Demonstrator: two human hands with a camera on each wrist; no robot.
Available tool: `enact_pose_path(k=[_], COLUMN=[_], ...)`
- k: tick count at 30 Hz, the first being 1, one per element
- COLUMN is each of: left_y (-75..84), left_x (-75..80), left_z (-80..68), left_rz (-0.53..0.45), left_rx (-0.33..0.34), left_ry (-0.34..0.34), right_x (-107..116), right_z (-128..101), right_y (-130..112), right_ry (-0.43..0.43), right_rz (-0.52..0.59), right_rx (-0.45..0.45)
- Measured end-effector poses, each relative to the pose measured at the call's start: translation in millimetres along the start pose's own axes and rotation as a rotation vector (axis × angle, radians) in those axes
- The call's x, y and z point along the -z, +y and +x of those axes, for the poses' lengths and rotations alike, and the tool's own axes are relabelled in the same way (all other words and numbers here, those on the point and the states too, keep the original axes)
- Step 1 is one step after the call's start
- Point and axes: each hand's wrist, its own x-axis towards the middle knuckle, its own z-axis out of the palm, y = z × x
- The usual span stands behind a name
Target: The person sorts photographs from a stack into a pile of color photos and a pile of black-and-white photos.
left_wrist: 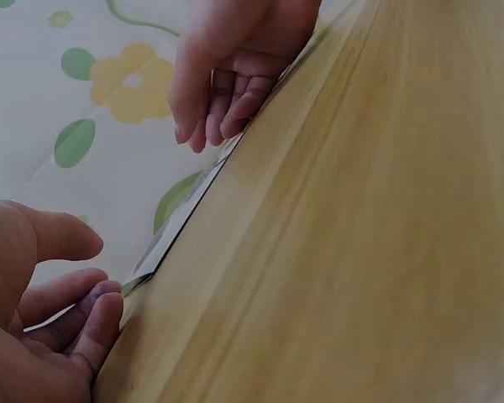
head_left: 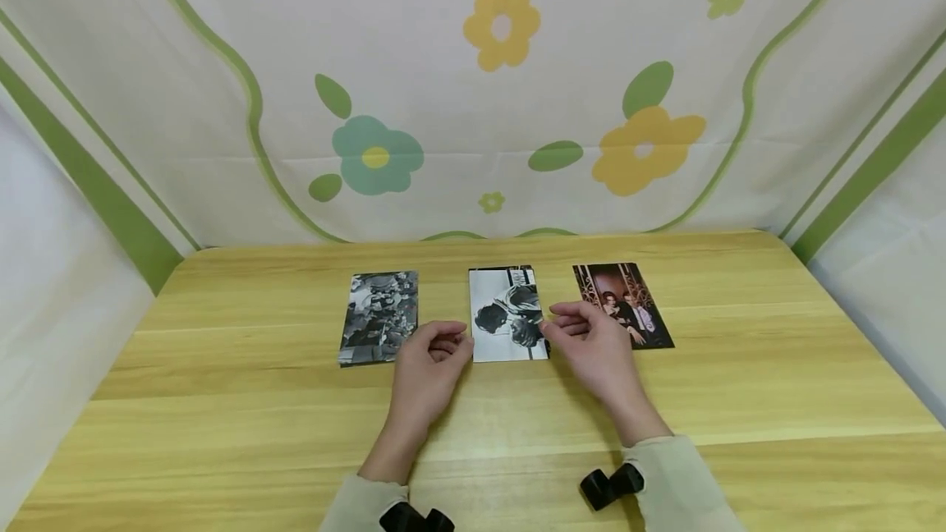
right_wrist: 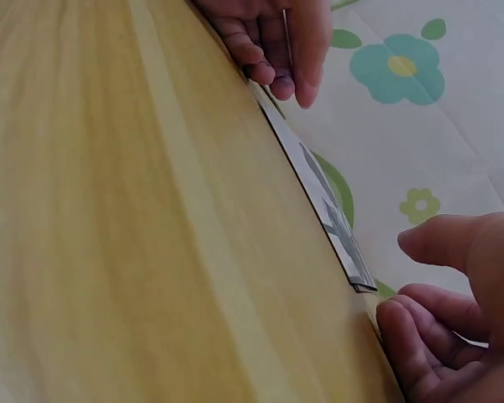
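We judge that the central black-and-white photo (head_left: 508, 318), lying on the bench (head_left: 259, 409) between another black-and-white photo (head_left: 378, 314) and a colour photo (head_left: 628, 294), could skew over the dark edge beneath it if one side were pushed harder, and the right hand (head_left: 594, 347) might nudge the colour photo. We see the left hand (head_left: 429, 364) and right hand facing each other across it, fingers loosely bent, thumbs moderately parted, gripping nothing; whether fingertips touch its edges we cannot tell.
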Motion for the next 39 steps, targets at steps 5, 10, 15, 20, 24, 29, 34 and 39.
enact_pose_path(k=[5,10,15,20,24,29,34,39], left_y=[-0.8,0.2,2.5,2.9,2.5,2.1,1.7,0.8], left_x=[-3.3,-7.5,-10.5,-11.6,-12.0,-12.8,-12.9,-12.8], left_z=[-0.3,-2.4,-4.4,-6.2,-6.5,-6.8,-6.9,-7.0], left_rz=[0.019,0.129,0.248,0.293,0.306,0.303,0.273,0.205], left_rx=[-0.063,-0.123,-0.155,-0.16,-0.168,-0.171,-0.166,-0.145], left_ry=[0.008,0.015,0.016,0.017,0.023,0.03,0.032,0.026], right_x=[-3,-9,-16,-20,-21,-20,-20,-19], right_z=[1,3,3,2,1,0,-1,-2], right_y=[3,3,4,5,6,6,6,5], right_ry=[0.029,0.034,0.031,0.039,0.045,0.048,0.049,0.044], right_rz=[-0.003,-0.107,-0.213,-0.259,-0.255,-0.243,-0.228,-0.207], right_rx=[0.015,0.082,0.139,0.184,0.195,0.191,0.182,0.16])
